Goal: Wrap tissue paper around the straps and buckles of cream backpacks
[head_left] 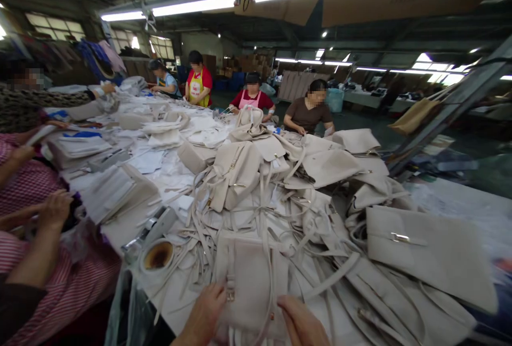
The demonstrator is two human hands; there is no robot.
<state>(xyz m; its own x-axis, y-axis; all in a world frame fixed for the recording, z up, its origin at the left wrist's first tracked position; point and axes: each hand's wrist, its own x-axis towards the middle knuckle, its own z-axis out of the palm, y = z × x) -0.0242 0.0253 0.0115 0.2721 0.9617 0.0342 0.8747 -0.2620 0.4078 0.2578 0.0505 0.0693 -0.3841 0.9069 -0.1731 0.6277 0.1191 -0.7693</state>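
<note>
A beige bag with a gold-coloured buckle lies flat at the table's near edge, and a long thin strap runs down over it. At its left side my left hand has its fingers closed on the edge near the buckle. My right hand rests at the bag's right edge with its fingers extended, touching or very near it. Behind and right of the bag is a large heap of similar beige bags with tangled straps. A wide flap bag with a metal clasp lies at the right.
A round container with brown residue sits left of the bag, beside a metal tool. Loose strips and white papers cover the table. Several people work around it, with a person's arm close at the left. A slanted metal post stands right.
</note>
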